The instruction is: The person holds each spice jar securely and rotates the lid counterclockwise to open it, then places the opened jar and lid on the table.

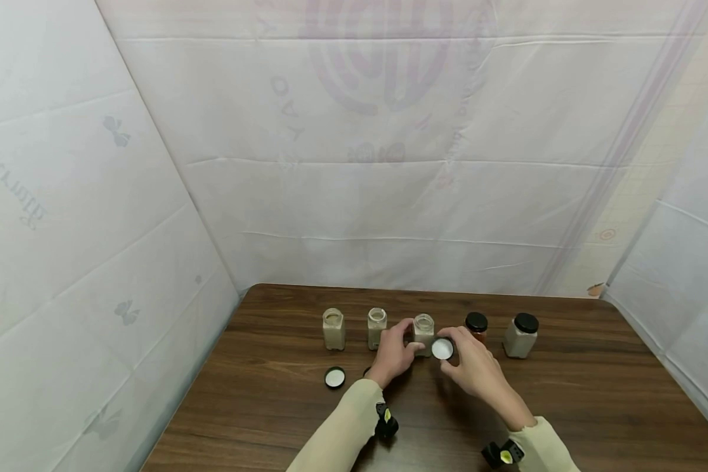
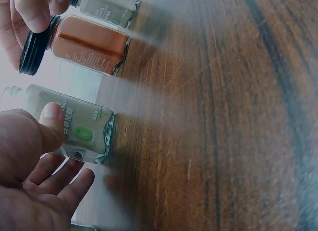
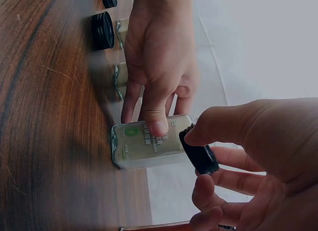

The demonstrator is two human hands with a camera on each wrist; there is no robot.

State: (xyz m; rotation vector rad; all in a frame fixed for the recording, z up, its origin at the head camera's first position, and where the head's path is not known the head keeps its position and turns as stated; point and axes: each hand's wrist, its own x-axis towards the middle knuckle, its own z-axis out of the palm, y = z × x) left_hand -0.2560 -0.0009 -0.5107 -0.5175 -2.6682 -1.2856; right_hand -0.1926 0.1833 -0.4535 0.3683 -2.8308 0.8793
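Counter (image 1: 596, 400): five jars in a row toward the far side, both hands on the middle one. Left hand (image 1: 392, 354) clamped on the jar, thumb on its near face, fingers reaching round it. Right hand (image 1: 472, 364) pinches a loose lid by the rim.

Doing it well: left hand should brace the glass, base flat, no squeeze-tilt. Right hand does the lid work alone; I'd lift it clear before swinging it sideways, so it doesn't clip the mouth. Watch the red jar (image 1: 479, 335), capped, just beyond the right fingers; easy to knock.

Middle jar (image 1: 423, 333): upright, uncapped, in the left hand's grip, left of the right hand. Leftmost jar (image 1: 334, 333) and second jar (image 1: 377, 322) also uncapped; rightmost jar (image 1: 519, 342) capped.

Held lid (image 1: 442, 349): between right thumb and fingers, just right of the mouth, pale inside showing. Can't tell if it touches glass. Spare lid (image 1: 334, 377) lies near side of leftmost jar.
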